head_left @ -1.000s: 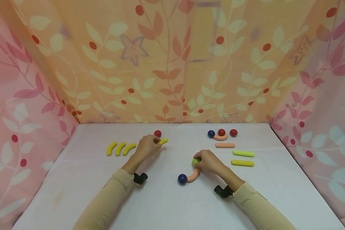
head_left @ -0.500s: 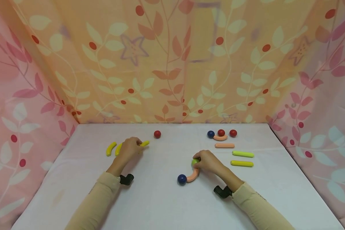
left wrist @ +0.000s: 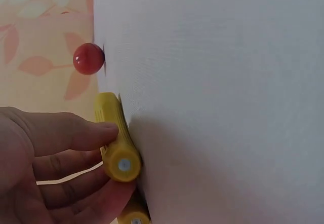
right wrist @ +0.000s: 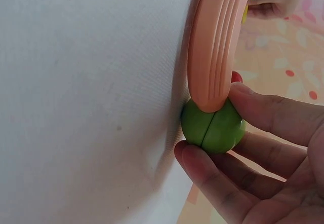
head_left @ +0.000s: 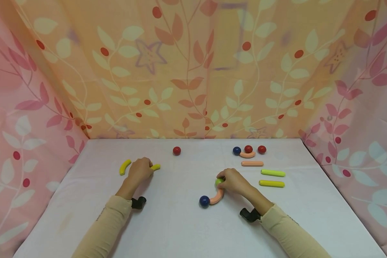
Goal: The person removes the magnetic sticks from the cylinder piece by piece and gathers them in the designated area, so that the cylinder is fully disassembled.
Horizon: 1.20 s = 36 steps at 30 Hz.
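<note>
My left hand (head_left: 141,170) pinches a yellow curved magnetic rod (left wrist: 117,143) low over the table, thumb on its side, a round metal disc showing at its end. Just below it in the left wrist view is the end of a second yellow rod (left wrist: 134,214). To the left of that hand lies another yellow curved rod (head_left: 125,167). My right hand (head_left: 234,181) pinches a green ball (right wrist: 213,127) between thumb and fingers. The ball meets one end of a peach curved rod (right wrist: 215,46), whose other end meets a blue ball (head_left: 204,201) on the table.
A red ball (head_left: 176,151) stands near the back edge. At back right are a blue ball (head_left: 237,150) and a red ball (head_left: 248,149) by a peach curved rod, another red ball (head_left: 262,149), and straight rods in peach (head_left: 252,163), light green (head_left: 273,173) and yellow (head_left: 272,184).
My left hand has moved left, away from the red ball, and then slightly lower, carrying the yellow curved rod beside the other yellow rods. My right hand has stayed on the green ball.
</note>
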Each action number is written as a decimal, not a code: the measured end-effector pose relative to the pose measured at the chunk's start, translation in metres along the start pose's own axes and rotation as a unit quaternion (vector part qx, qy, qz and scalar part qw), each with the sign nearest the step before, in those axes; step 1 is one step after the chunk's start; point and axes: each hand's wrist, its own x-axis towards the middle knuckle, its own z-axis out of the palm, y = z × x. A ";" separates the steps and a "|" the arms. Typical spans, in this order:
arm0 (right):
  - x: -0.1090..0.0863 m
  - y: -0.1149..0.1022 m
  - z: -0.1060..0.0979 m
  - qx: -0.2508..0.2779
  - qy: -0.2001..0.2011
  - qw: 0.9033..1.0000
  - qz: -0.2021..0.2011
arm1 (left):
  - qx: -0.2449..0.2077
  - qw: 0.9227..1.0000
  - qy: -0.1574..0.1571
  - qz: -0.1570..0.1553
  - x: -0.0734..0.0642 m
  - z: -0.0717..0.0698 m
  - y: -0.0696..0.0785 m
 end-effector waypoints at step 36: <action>0.000 0.000 0.000 0.017 -0.008 1.000 0.018 | -0.018 1.000 0.000 0.015 -0.007 -0.013 0.019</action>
